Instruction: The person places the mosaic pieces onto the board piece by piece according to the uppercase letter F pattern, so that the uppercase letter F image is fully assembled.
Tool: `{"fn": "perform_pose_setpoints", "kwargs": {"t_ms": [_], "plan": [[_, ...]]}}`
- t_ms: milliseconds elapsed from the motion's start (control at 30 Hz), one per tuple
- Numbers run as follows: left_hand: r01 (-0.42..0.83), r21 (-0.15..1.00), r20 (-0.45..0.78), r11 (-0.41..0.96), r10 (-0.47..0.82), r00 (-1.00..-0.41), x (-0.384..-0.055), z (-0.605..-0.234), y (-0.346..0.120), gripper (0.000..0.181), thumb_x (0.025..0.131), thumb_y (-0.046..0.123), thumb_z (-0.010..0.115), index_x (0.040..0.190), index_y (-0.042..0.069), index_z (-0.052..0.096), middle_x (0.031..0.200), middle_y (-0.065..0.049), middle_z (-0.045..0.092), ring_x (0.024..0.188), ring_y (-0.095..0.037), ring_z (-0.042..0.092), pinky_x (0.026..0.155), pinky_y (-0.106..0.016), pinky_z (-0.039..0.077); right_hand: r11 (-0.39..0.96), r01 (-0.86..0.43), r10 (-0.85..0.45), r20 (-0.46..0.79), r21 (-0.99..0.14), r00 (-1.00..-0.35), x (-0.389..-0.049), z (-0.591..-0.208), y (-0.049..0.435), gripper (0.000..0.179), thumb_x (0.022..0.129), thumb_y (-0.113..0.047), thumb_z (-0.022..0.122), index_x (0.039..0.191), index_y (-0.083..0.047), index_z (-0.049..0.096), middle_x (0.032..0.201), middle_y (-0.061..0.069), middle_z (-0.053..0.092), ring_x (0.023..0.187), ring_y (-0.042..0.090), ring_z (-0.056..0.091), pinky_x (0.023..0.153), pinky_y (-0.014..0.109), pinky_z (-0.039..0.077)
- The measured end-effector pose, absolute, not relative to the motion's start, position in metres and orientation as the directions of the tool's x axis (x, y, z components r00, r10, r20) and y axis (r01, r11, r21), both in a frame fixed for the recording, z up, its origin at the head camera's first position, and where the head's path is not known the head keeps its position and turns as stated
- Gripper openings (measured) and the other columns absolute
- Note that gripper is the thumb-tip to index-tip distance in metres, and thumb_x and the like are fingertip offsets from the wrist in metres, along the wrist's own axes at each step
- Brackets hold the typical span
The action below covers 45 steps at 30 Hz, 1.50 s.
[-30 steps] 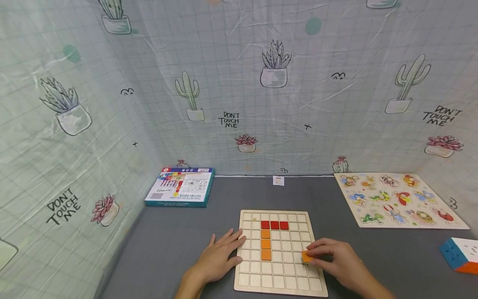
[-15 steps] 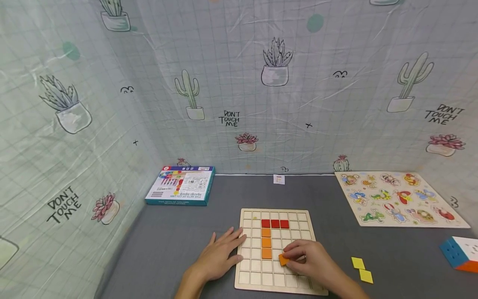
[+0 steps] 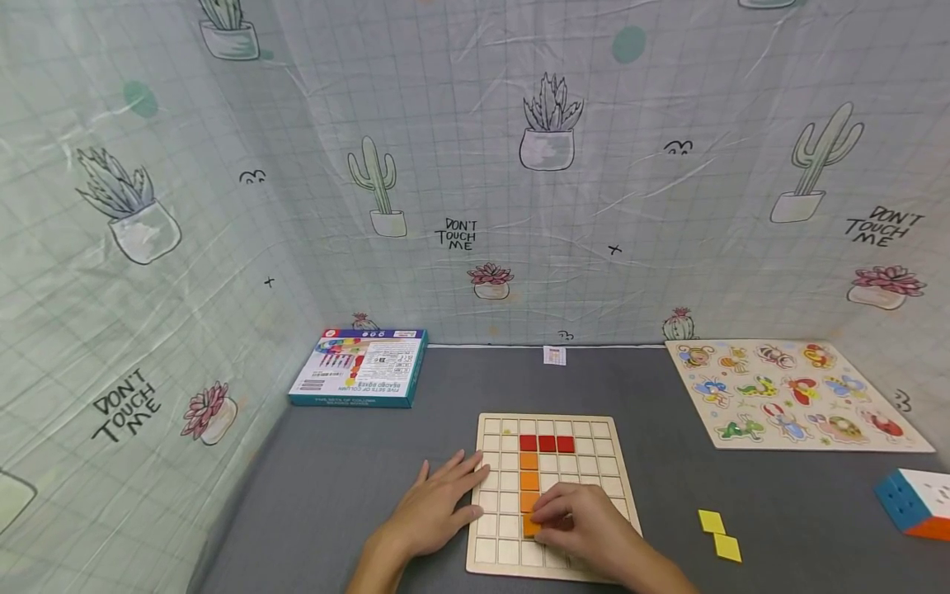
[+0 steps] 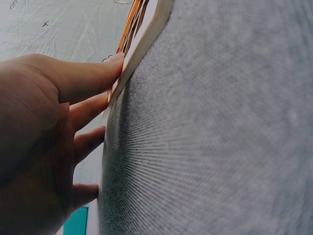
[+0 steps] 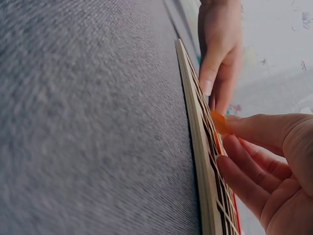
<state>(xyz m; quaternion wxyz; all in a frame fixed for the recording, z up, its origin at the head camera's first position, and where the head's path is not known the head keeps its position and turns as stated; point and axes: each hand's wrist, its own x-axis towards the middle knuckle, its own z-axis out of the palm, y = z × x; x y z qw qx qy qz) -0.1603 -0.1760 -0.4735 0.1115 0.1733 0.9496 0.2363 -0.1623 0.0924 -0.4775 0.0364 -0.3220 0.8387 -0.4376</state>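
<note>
Your right grip (image 3: pixel 584 521) pinches an orange tile (image 3: pixel 530 526), now moved leftward, seemingly extending the orange column (image 3: pixel 529 480); your left grip (image 3: pixel 433 507), outspread, touches the board (image 3: pixel 486 549).

The grid board (image 3: pixel 568 466) looks like pale bare wood, matt on top, its cut edge smooth. The orange tiles (image 3: pixel 529 480) and red tiles (image 3: pixel 546 444) have a flat, low-shine surface; from here I can't tell painted wood from plastic. The yellow tiles (image 3: pixel 711 521) look just as matt. Under it all lies grey cloth (image 4: pixel 210 122), coarse in the weave. The hanging sheet (image 3: pixel 445 99) is thin, creased and faintly glossy. The box (image 3: pixel 359 369) is smooth printed card, the cube (image 3: pixel 920 499) smooth plastic, the insect board (image 3: pixel 787 408) printed wood.
</note>
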Motion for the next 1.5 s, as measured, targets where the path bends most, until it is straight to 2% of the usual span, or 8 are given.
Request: {"fn": "perform_pose_setpoints", "kwargs": {"t_ms": [333, 667, 900, 1500], "plan": [[0.275, 0.485, -0.133, 0.83, 0.381, -0.915, -0.1609, -0.474, -0.1753, 0.056, 0.098, 0.036, 0.066, 0.151, 0.026, 0.052, 0.166, 0.004, 0.039, 0.156, -0.033, 0.033, 0.119, -0.077, 0.018, 0.475, -0.544, -0.56, 0.239, -0.692, -0.793, -0.1597, -0.4811, 0.0869, 0.009, 0.08, -0.011, 0.086, 0.089, -0.013, 0.083, 0.095, -0.005, 0.077, 0.089, 0.002, 0.069, 0.073, 0.019, 0.057], [0.268, 0.494, -0.139, 0.827, 0.38, -0.915, -0.1609, -0.4748, -0.1752, 0.056, 0.098, 0.036, 0.066, 0.152, 0.025, 0.051, 0.166, 0.004, 0.039, 0.157, -0.033, 0.032, 0.119, -0.077, 0.017, 0.527, -0.493, -0.561, 0.152, -0.692, -0.814, -0.1587, -0.4782, 0.0861, 0.01, 0.082, -0.015, 0.084, 0.093, -0.016, 0.084, 0.099, -0.009, 0.077, 0.093, 0.005, 0.071, 0.078, 0.021, 0.058], [0.261, 0.503, -0.147, 0.824, 0.379, -0.914, -0.1612, -0.4742, -0.1752, 0.057, 0.098, 0.036, 0.065, 0.152, 0.026, 0.05, 0.167, 0.004, 0.038, 0.157, -0.033, 0.031, 0.119, -0.077, 0.016, 0.553, -0.52, -0.562, 0.17, -0.651, -0.81, -0.1585, -0.4803, 0.0872, 0.011, 0.08, -0.017, 0.086, 0.091, -0.018, 0.083, 0.097, -0.011, 0.076, 0.094, 0.007, 0.07, 0.082, 0.024, 0.059], [0.271, 0.493, -0.143, 0.827, 0.384, -0.912, -0.1616, -0.4722, -0.175, 0.057, 0.097, 0.035, 0.067, 0.151, 0.025, 0.052, 0.166, 0.003, 0.039, 0.156, -0.034, 0.032, 0.118, -0.078, 0.018, 0.509, -0.483, -0.544, 0.169, -0.712, -0.822, -0.1588, -0.4838, 0.0877, 0.01, 0.079, -0.014, 0.087, 0.087, -0.017, 0.083, 0.093, -0.011, 0.074, 0.087, 0.0, 0.066, 0.072, 0.019, 0.056]]}}
